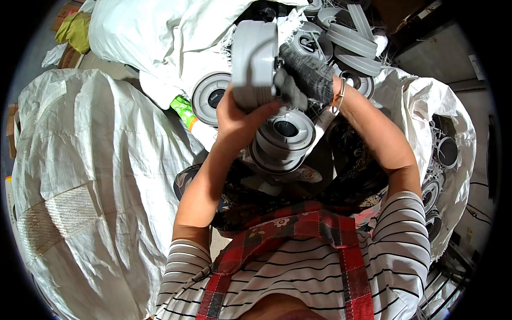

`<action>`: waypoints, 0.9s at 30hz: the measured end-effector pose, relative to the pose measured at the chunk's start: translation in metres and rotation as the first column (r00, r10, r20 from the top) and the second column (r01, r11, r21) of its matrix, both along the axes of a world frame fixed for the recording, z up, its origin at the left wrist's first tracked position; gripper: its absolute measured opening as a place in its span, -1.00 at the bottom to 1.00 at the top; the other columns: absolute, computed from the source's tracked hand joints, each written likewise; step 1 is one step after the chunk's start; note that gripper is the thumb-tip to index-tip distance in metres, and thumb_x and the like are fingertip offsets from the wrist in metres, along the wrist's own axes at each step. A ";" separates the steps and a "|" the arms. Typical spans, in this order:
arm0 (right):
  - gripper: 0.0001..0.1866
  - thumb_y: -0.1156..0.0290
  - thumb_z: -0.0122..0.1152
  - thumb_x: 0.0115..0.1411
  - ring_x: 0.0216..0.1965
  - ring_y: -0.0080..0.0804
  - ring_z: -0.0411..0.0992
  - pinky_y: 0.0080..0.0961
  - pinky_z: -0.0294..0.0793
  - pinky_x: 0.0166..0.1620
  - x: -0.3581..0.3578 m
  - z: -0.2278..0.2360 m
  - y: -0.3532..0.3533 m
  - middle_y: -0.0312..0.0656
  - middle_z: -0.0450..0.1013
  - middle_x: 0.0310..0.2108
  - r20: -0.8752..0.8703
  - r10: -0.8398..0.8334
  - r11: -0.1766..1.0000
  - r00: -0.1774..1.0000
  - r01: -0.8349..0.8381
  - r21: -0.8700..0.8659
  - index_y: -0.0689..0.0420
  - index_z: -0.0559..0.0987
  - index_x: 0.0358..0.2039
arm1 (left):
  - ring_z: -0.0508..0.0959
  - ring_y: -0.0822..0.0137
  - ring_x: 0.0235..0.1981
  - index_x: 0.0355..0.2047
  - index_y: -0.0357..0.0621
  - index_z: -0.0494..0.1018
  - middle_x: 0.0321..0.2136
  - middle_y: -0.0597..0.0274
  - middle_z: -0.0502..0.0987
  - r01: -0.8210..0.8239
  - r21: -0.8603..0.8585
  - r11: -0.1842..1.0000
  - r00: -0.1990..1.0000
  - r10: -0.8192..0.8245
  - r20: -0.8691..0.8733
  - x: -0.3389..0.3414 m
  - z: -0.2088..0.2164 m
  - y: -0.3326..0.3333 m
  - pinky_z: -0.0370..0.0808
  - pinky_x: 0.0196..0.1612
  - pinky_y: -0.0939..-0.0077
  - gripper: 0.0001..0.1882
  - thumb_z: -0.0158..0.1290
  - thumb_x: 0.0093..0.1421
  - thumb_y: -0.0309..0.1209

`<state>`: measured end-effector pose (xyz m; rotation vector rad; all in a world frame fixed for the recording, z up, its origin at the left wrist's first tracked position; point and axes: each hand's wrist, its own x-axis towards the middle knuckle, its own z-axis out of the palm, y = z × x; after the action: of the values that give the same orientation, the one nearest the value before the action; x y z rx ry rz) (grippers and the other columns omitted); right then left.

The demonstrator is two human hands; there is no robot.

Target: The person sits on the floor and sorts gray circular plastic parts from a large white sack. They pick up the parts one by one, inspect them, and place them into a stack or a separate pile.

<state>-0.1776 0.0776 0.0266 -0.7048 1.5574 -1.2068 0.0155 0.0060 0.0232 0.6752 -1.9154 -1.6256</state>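
My bare left hand grips a thick, round grey plastic part from below, its ribbed outer side turned left and up. My right hand, in a dark grey knit glove, is closed against the part's right face. What its fingers hold, if anything, is hidden. Below my hands a stack of grey round parts with dark central openings stands between my knees. Another grey round part lies left of my left wrist.
A large white woven sack fills the left side. Another white sack bulges at the far left. Several grey rings and parts are heaped at the far right. An open white sack with grey parts stands at the right. A yellow cloth lies far left.
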 end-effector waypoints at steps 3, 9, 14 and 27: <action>-0.64 0.12 0.08 0.08 -0.30 -0.05 0.47 -0.26 0.44 -0.21 -0.076 -0.065 -0.011 0.01 0.50 -0.33 -0.970 -0.115 0.960 0.212 -0.229 -0.164 0.13 0.53 -0.25 | 0.48 0.21 -0.07 0.03 -0.24 0.30 -0.17 0.05 0.48 0.146 -0.478 0.866 0.988 -0.108 0.106 -0.014 0.007 0.000 0.40 0.00 0.32 -0.34 0.30 -0.11 -0.41; -0.61 0.15 0.12 -0.03 -0.12 -0.02 0.43 -0.24 0.41 -0.08 -0.105 -0.107 -0.023 0.10 0.47 -0.24 -0.870 0.387 0.913 0.305 0.006 0.408 0.16 0.57 -0.28 | 0.39 0.07 0.05 -0.01 -0.24 0.35 -0.09 0.00 0.46 0.514 -0.698 0.499 0.843 -0.444 0.304 -0.015 -0.022 -0.003 0.05 0.26 0.13 -0.33 0.26 -0.09 -0.15; -0.58 0.09 0.13 0.00 -0.28 -0.03 0.48 -0.26 0.46 -0.19 -0.117 -0.109 -0.034 0.07 0.50 -0.31 -0.977 0.201 0.973 0.068 0.103 0.207 0.21 0.55 -0.30 | 0.55 0.31 -0.14 -0.17 -0.25 0.49 -0.21 0.13 0.56 0.227 -0.525 0.820 0.968 -0.252 0.025 -0.020 -0.013 -0.009 0.34 0.09 0.29 -0.62 0.23 0.00 -0.37; -0.62 0.10 0.02 0.13 -0.24 -0.24 0.43 -0.38 0.46 -0.21 -0.009 -0.012 -0.089 -0.15 0.46 -0.34 -0.978 -0.192 0.863 0.076 -0.462 -0.205 0.07 0.47 -0.13 | 0.47 0.34 -0.22 -0.12 -0.38 0.38 -0.26 0.10 0.49 -0.170 0.603 0.779 0.900 0.371 -0.227 -0.020 0.014 -0.070 0.39 -0.11 0.47 -0.58 0.14 0.06 -0.37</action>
<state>-0.1868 -0.0114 0.0142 -2.4409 2.1393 -0.8688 -0.0042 -0.0642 0.0375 0.8002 -1.0138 -1.9759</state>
